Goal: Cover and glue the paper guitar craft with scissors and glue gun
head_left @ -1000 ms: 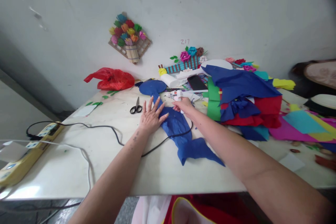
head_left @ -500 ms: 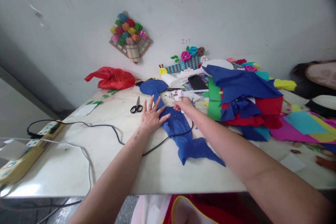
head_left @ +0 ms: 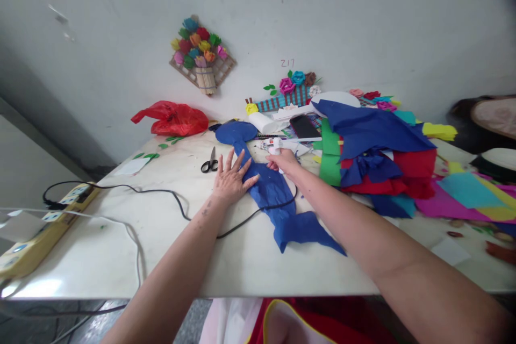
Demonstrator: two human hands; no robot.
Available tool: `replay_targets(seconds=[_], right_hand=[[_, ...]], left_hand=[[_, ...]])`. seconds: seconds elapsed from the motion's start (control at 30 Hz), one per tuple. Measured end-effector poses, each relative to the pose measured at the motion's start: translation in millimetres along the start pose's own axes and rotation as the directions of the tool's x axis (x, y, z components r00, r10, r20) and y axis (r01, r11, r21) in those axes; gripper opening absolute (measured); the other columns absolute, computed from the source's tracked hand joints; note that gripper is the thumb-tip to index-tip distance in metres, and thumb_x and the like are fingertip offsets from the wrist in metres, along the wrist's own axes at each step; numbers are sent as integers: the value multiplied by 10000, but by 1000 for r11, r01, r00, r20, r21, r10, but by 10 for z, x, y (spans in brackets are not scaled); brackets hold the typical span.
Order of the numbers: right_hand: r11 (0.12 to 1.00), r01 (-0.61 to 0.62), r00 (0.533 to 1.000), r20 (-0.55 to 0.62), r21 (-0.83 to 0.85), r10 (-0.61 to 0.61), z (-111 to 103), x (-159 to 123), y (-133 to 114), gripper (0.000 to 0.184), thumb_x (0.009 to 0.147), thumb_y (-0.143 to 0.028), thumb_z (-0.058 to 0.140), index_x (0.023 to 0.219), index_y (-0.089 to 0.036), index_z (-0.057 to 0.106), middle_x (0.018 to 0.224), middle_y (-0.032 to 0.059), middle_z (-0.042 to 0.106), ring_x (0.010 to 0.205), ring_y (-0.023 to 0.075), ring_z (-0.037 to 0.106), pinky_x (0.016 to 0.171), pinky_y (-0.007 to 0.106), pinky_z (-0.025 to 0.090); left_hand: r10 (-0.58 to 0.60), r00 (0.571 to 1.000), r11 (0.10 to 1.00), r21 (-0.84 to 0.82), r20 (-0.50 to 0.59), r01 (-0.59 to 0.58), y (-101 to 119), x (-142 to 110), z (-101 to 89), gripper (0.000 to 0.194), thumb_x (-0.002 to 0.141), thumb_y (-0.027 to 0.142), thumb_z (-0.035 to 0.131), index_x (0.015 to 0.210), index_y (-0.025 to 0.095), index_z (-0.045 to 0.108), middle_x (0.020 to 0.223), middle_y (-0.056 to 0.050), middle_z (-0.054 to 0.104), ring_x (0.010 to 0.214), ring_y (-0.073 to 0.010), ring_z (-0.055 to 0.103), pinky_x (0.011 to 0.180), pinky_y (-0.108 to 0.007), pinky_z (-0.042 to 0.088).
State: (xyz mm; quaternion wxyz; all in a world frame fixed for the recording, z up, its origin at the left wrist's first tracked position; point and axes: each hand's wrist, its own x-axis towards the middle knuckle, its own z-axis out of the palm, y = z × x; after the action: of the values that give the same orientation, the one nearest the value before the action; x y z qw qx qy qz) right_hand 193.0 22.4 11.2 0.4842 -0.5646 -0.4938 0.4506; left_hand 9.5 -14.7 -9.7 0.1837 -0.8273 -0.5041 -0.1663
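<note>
My left hand point(head_left: 233, 177) lies flat with its fingers spread, partly over the edge of a long piece of blue paper point(head_left: 268, 185) and partly on the white table. In my right hand point(head_left: 284, 161) is a white glue gun point(head_left: 276, 146), its fingers closed round the grip. The gun is above the upper part of the blue paper; its tip is too small to make out. A blue paper-covered disc point(head_left: 236, 133) sits at the paper's far end. From the gun a black cord point(head_left: 245, 221) runs across the paper and under my left forearm.
Black scissors point(head_left: 210, 164) lie left of my left hand. A power strip point(head_left: 48, 231) is at the left edge, a red plastic bag point(head_left: 177, 119) at the back. On the right are piled coloured papers point(head_left: 374, 123) and a phone point(head_left: 304, 127). Paper flowers point(head_left: 199, 45) hang on the wall.
My left hand has shifted very slightly left along the paper. My right hand and the glue gun stay in almost the same place.
</note>
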Motion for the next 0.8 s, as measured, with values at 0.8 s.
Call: replay_targets(seconds=[0.8], right_hand=[[999,35,999,5,-9,-35,-12,-15,22,125,718,-94,577,605,-140,552,413,-32,543,389,80,510,400,172,400]], left_hand=[[-44,994,998,-41,97,48,-29,-26,28,586,874,560,217,1344,269,410,1477,12,241,1385,-281,57,1098,-543,19]])
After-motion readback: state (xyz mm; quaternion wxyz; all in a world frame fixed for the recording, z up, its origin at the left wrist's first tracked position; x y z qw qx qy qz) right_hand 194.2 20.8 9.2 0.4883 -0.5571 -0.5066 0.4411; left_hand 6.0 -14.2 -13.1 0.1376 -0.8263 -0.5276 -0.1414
